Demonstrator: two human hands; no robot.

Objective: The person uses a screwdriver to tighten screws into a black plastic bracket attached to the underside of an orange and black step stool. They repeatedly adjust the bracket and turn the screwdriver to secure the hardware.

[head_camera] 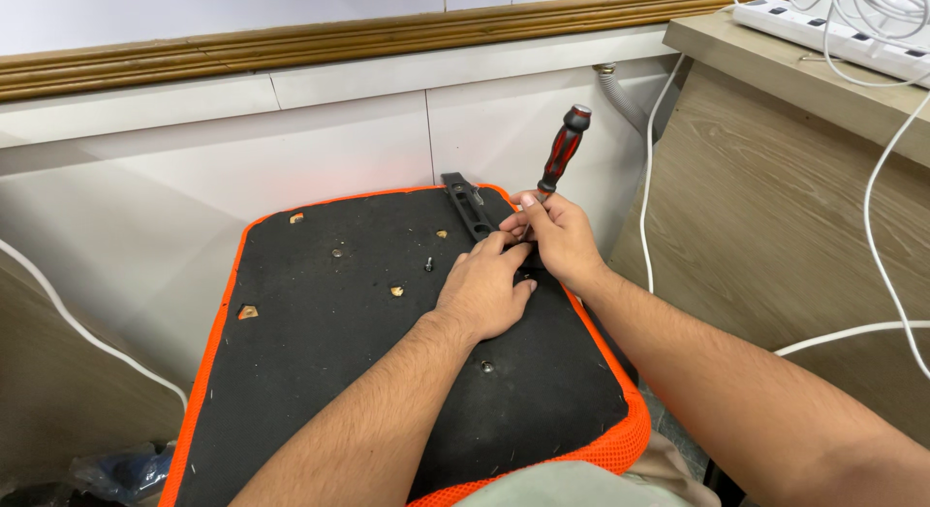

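An upturned chair seat with a black fabric underside and an orange mesh rim lies in front of me. A black metal bracket lies along its far right part. My left hand rests flat on the seat beside the bracket, fingers pressed near its lower end. My right hand grips a red and black screwdriver low on the handle, the handle tilted up and away; its tip is hidden behind my fingers. A small screw stands in the fabric left of my hands.
Several bolt holes with brass inserts dot the seat's underside. A white panelled wall with wooden trim stands behind. A wooden desk rises on the right, carrying a white power strip and trailing white cables.
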